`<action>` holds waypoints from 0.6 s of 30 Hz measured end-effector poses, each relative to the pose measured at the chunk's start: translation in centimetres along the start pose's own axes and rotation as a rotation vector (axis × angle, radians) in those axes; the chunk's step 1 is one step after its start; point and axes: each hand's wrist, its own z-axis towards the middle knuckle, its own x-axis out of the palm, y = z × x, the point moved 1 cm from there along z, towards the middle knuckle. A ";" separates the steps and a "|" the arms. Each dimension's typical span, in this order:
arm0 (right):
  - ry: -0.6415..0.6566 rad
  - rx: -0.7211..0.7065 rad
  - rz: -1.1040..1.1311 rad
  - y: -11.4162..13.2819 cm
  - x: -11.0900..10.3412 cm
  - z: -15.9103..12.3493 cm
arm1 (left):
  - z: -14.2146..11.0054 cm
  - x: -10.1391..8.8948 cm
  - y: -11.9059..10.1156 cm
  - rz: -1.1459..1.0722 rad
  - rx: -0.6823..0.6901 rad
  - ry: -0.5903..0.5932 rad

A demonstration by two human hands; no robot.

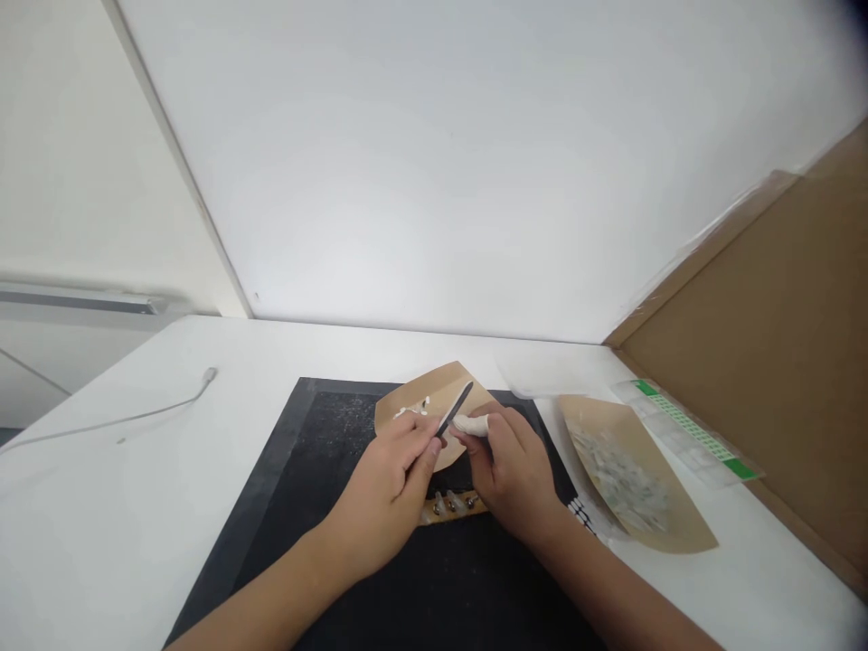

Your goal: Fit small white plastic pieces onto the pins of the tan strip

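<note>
My left hand point(393, 479) is closed on a slim dark nail file point(456, 407) with a pale edge, which slants up to the right. Facing it, my right hand point(521, 475) has its fingers pinched together close to the file. A white wrap point(475, 425) covers one of its fingers. Whatever small thing sits between those fingertips is too small to make out. Behind both hands lies a brown paper tray point(444, 378) with small white pieces point(410, 410) in it. Below the hands, a wooden strip point(434, 519) carries several clear pieces and metal bits.
A black mat point(434, 597) lies beneath the work on a white table point(88, 542). To the right stands another paper tray point(692, 533) holding many clear pieces, near a clear plastic case point(698, 443) with a green-edged label. A cable point(136, 420) crosses the left side.
</note>
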 end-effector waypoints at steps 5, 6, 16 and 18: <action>-0.007 0.011 -0.001 -0.1 0.0 0.0 | -0.1 -0.1 -0.1 -0.102 -0.059 -0.001; -0.009 0.016 0.003 -0.1 0.0 -0.1 | -0.1 -0.1 -0.1 -0.115 -0.080 -0.016; -0.006 0.076 0.108 -0.3 0.0 -0.6 | -0.2 -0.3 1.3 -0.042 -0.206 -0.179; -0.003 0.056 0.039 -0.1 0.3 -0.6 | -0.4 -0.3 1.0 -0.047 -0.211 -0.144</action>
